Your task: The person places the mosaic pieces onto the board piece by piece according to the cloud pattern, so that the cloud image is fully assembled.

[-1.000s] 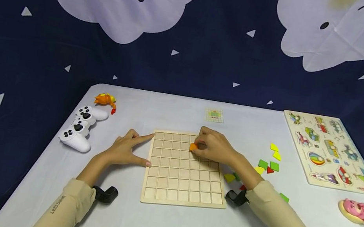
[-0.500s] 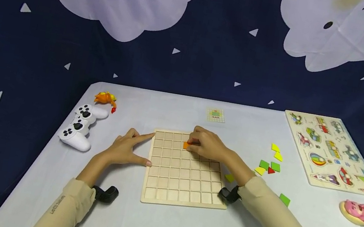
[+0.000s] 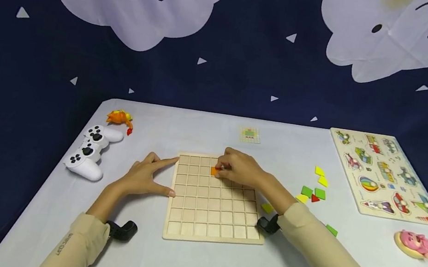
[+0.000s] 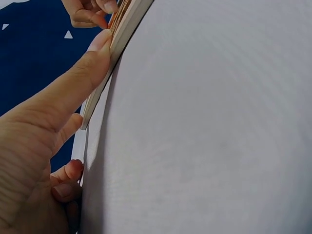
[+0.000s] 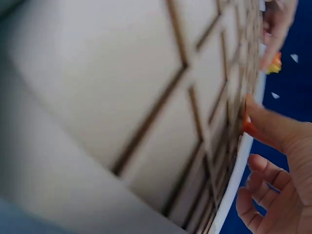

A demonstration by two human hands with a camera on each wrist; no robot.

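Note:
A wooden grid board (image 3: 193,229) lies on the white table in the head view. My left hand (image 3: 143,178) touches its left edge with thumb and index finger spread and straight; the left wrist view has the thumb (image 4: 80,80) against the board's side. Over the upper part of the grid, my right hand (image 3: 242,168) pinches a small orange tile (image 3: 214,171). The fingers partly hide this tile. In the right wrist view the orange tile (image 5: 247,124) is at the thumb tip, close to the grid. Whether it lies flat in a cell I cannot tell.
Yellow tiles (image 3: 323,181), green tiles (image 3: 319,194) and a red triangle (image 3: 315,198) lie right of the board. A small pattern card (image 3: 249,134) is behind it. Around stand a white game controller (image 3: 89,151), an orange toy (image 3: 119,117), a picture puzzle (image 3: 385,179) and a pink toy (image 3: 415,244).
My right hand has moved left across the upper grid with the orange tile, by roughly one cell, and now barely moves. The left hand stays at the board's edge.

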